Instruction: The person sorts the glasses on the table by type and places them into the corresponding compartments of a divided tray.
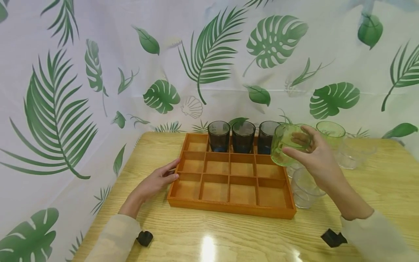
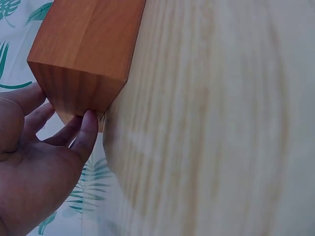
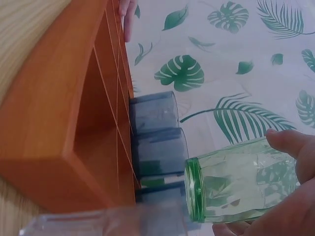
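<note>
My right hand [image 1: 315, 156] grips a green see-through glass [image 1: 284, 154] between thumb and fingers, above the right end of a wooden compartment tray [image 1: 229, 208]. In the right wrist view, the thick base of this green glass [image 3: 197, 189] points toward the tray. Three dark glasses [image 1: 219, 137] stand in the tray's back row, in the second, third and fourth compartments from the left. My left hand [image 1: 155, 183] touches the tray's left end with extended fingers. The left wrist view shows these fingertips [image 2: 87, 120] against the outer wooden wall [image 2: 81, 86].
Right of the tray stand clear glasses [image 1: 302, 194], one close against its side. Another clear glass [image 1: 348, 160] is farther right, beside a green glass [image 1: 330, 133] at the back. A leaf-print curtain [image 1: 209, 91] hangs behind the wooden table [image 1: 183, 233].
</note>
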The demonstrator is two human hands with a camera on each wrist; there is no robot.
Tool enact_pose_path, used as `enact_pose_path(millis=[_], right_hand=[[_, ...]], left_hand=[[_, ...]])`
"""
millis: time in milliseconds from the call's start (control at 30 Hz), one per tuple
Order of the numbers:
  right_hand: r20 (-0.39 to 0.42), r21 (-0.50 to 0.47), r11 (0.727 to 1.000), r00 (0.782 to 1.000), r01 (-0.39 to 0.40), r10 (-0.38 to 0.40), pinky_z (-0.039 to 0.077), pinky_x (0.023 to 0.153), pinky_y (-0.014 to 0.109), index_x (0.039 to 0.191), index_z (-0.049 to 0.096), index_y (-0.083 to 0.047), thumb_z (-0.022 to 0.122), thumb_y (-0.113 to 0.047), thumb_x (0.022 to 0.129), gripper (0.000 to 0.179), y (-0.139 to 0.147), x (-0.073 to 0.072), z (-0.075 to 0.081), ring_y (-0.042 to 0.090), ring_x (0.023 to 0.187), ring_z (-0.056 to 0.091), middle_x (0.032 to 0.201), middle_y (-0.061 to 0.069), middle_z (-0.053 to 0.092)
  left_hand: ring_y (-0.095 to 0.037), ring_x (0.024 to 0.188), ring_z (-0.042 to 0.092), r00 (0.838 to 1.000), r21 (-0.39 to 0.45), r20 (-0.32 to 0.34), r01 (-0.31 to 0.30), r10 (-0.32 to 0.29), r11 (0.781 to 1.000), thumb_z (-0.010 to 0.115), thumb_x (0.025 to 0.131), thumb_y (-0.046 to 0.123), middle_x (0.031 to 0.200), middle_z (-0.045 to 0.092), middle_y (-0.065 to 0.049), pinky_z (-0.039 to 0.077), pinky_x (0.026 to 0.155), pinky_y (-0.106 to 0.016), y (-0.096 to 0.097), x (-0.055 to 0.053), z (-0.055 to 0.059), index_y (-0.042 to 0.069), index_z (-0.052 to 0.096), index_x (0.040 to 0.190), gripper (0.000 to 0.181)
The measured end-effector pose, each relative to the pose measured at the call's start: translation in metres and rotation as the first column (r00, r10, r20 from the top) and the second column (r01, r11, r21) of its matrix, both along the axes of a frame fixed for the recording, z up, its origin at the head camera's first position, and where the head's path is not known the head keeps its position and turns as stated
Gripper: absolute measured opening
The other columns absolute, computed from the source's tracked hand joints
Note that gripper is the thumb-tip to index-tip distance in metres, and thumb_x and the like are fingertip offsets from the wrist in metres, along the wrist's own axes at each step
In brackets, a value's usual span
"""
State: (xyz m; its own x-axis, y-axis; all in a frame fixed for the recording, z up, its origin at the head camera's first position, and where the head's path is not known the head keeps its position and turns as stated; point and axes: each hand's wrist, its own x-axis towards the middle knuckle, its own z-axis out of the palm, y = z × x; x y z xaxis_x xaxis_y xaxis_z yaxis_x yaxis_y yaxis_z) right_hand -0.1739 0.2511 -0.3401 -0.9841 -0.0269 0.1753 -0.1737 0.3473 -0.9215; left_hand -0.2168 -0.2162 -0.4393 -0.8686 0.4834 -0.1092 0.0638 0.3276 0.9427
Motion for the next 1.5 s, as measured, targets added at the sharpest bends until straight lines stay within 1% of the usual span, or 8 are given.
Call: enact_pose_path(millis=[200,233,467,667,867,1000,1233,1500], right_hand=[[0.044,-0.06,0.998,0.998,-0.035,0.038,0.049,0.088,0.012,0.166,0.013,-0.009,0.074,-0.021,0.099,0.091,-0.022,-0.002,0.002,0.025,0.132,0.046,0.153,0.017,0.039],[0.056,-0.057,0.998,0.998,-0.035,0.039,0.049,0.094,0.017,0.166,0.012,-0.009,0.075,-0.022,0.098,0.093,-0.025,-0.003,0.003,0.028,0.134,0.045,0.154,0.017,0.039],[0.068,-0.046,0.997,0.996,-0.061,0.064,0.051,0.079,0.017,0.167,0.013,-0.013,0.078,-0.024,0.095,0.098,-0.049,-0.008,0.002,0.037,0.133,0.046,0.155,0.019,0.04],[0.087,-0.053,0.994,0.991,-0.099,0.103,0.05,0.087,0.02,0.166,0.013,-0.01,0.08,-0.027,0.094,0.099,-0.065,-0.013,0.001,0.037,0.133,0.049,0.157,0.02,0.039],[0.109,-0.084,0.991,0.987,-0.105,0.114,0.045,0.109,0.047,0.165,0.014,-0.006,0.081,-0.025,0.093,0.1,-0.082,-0.019,-0.001,0.036,0.141,0.044,0.158,0.02,0.039],[0.118,-0.066,0.992,0.986,-0.112,0.119,0.04,0.112,0.056,0.165,0.014,-0.007,0.081,-0.026,0.093,0.101,-0.094,-0.021,-0.005,0.039,0.141,0.043,0.159,0.021,0.038],[0.115,-0.063,0.989,0.984,-0.132,0.139,0.05,0.1,0.048,0.165,0.017,-0.008,0.082,-0.027,0.092,0.1,-0.114,-0.025,-0.015,0.039,0.13,0.054,0.158,0.02,0.04],[0.131,-0.101,0.984,0.979,-0.145,0.158,0.045,0.107,0.055,0.164,0.02,-0.006,0.083,-0.023,0.091,0.098,-0.136,-0.033,-0.024,0.04,0.134,0.05,0.157,0.021,0.039]], left_hand=[[-0.039,0.153,0.025,1.0,0.0,-0.002,-0.001,0.001,1.0,0.054,0.11,0.023,0.172,0.014,-0.011,0.026,0.121,-0.055,0.0,0.0,-0.001,0.016,0.02,0.167,0.067],[-0.039,0.153,0.025,1.0,-0.001,-0.003,-0.001,0.001,1.0,0.054,0.11,0.023,0.172,0.014,-0.011,0.026,0.121,-0.056,-0.001,-0.001,-0.001,0.016,0.02,0.167,0.067],[-0.039,0.152,0.027,1.0,0.0,0.0,-0.004,0.004,1.0,0.053,0.11,0.023,0.172,0.014,-0.011,0.026,0.12,-0.055,-0.002,0.0,-0.001,0.016,0.02,0.167,0.067],[-0.039,0.152,0.026,1.0,0.004,0.005,-0.003,0.003,1.0,0.054,0.11,0.023,0.172,0.013,-0.012,0.026,0.12,-0.055,-0.001,0.0,0.001,0.016,0.02,0.167,0.067],[-0.039,0.152,0.026,1.0,0.005,0.009,-0.002,0.002,1.0,0.054,0.11,0.022,0.172,0.013,-0.012,0.027,0.12,-0.055,0.0,0.0,0.002,0.015,0.019,0.167,0.067],[-0.039,0.152,0.027,1.0,0.004,0.01,-0.006,0.006,1.0,0.054,0.11,0.022,0.172,0.014,-0.012,0.027,0.12,-0.055,0.0,0.0,0.002,0.016,0.02,0.167,0.067],[-0.039,0.152,0.026,1.0,-0.002,0.015,-0.006,0.006,1.0,0.054,0.11,0.022,0.172,0.013,-0.012,0.027,0.12,-0.055,0.001,0.0,0.002,0.016,0.019,0.167,0.067],[-0.039,0.152,0.027,1.0,-0.013,0.008,-0.008,0.008,1.0,0.054,0.11,0.023,0.172,0.014,-0.012,0.027,0.12,-0.055,0.0,0.001,0.001,0.016,0.02,0.167,0.067]])
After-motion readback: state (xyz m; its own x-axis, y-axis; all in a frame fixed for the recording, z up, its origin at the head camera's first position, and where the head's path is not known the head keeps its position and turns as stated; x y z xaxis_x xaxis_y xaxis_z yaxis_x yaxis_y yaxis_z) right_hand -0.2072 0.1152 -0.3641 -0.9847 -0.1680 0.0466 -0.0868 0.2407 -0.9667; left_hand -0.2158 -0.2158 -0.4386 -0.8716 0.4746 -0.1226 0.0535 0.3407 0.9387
